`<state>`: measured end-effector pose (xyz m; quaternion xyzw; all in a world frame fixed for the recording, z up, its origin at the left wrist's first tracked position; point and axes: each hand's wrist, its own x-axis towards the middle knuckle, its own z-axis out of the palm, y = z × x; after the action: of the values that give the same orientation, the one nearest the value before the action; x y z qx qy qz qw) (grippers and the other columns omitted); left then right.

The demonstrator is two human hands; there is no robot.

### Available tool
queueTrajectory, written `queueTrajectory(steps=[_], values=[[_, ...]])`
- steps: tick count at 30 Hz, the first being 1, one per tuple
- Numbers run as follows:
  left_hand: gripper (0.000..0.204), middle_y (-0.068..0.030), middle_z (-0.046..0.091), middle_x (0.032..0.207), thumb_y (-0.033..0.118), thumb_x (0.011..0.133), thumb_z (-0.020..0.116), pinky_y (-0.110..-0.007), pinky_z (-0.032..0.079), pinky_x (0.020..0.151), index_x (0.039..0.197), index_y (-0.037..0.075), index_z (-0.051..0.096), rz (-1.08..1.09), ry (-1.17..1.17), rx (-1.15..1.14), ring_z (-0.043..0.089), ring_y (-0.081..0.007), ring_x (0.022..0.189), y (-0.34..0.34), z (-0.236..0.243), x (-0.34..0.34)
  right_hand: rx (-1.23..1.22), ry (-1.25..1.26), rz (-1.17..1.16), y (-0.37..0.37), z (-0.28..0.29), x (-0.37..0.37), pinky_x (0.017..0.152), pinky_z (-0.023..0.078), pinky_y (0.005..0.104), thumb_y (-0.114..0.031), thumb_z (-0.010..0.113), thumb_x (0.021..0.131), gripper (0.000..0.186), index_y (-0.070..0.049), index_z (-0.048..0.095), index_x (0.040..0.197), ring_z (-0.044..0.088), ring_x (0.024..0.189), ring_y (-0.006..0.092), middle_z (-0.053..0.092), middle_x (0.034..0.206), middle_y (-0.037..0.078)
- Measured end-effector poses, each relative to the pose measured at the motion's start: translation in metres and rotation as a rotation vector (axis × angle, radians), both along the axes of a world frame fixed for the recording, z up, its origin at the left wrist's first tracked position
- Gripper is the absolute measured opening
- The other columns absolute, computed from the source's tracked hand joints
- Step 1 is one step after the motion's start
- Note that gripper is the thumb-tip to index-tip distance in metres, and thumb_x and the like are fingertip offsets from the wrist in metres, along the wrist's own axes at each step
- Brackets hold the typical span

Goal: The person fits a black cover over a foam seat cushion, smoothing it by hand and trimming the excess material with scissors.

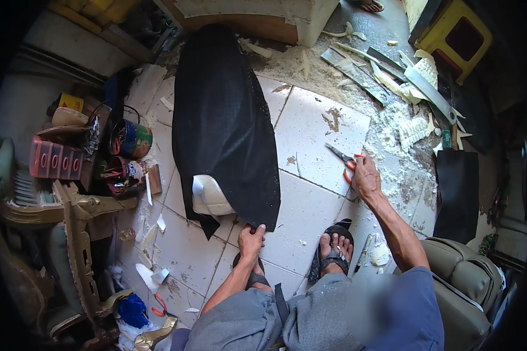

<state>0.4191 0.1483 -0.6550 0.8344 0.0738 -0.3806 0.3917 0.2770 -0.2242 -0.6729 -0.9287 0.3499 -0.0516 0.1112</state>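
A long piece of black leather-like material (225,126) lies draped over a cream foam pad (211,197), whose near end shows from under it. At the material's near corner my left hand (252,241) pinches the edge between thumb and fingers. Out to the right, low over the white tiles, my right hand (366,177) has its fingers at the orange handles of a pair of scissors (342,157). The dark blades point away and to the left, slightly apart. How firmly the fingers hold the handles is partly hidden.
Foam scraps, crumbs and a long metal blade (428,92) litter the far right floor. Tins of tools (132,138) and a red drawer box (57,159) stand left, near a carved gold frame (70,210). Orange-handled pliers (159,305) lie near-left; an olive padded seat (457,281) stands near-right.
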Motion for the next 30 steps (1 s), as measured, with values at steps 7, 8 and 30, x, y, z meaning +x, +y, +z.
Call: queueTrajectory(steps=[7, 8, 30], values=[[0.026, -0.0077, 0.065, 0.082, 0.024, 0.093, 0.072, -0.025, 0.051, 0.051, 0.093, 0.000, 0.063, 0.202, 0.346, -0.257, 0.063, -0.0140, 0.061, -0.003, -0.002, -0.028, 1.111, 0.193, 0.137, 0.048, 0.052, 0.013, 0.077, 0.056, 0.0396, -0.049, 0.070, 0.084, 0.059, 0.006, 0.064, 0.106, 0.070, 0.090, 0.0268, 0.070, 0.093, 0.021], [0.026, -0.0079, 0.065, 0.084, 0.024, 0.093, 0.072, -0.026, 0.053, 0.055, 0.094, 0.000, 0.063, 0.211, 0.398, -0.302, 0.064, -0.0143, 0.067, -0.001, 0.000, -0.027, 1.209, 0.269, 0.179, 0.060, 0.055, 0.010, 0.080, 0.055, 0.0403, -0.056, 0.070, 0.082, 0.065, 0.005, 0.065, 0.106, 0.069, 0.092, 0.0276, 0.070, 0.095, 0.020], [0.021, -0.0047, 0.067, 0.084, 0.023, 0.093, 0.072, -0.027, 0.054, 0.067, 0.099, 0.004, 0.065, 0.188, 0.578, -0.442, 0.064, -0.0130, 0.073, -0.003, 0.027, -0.028, 1.352, 0.559, 0.657, 0.112, 0.045, 0.023, 0.077, 0.049, 0.0422, -0.081, 0.058, 0.082, 0.083, -0.001, 0.069, 0.104, 0.064, 0.087, 0.0264, 0.067, 0.088, 0.013]])
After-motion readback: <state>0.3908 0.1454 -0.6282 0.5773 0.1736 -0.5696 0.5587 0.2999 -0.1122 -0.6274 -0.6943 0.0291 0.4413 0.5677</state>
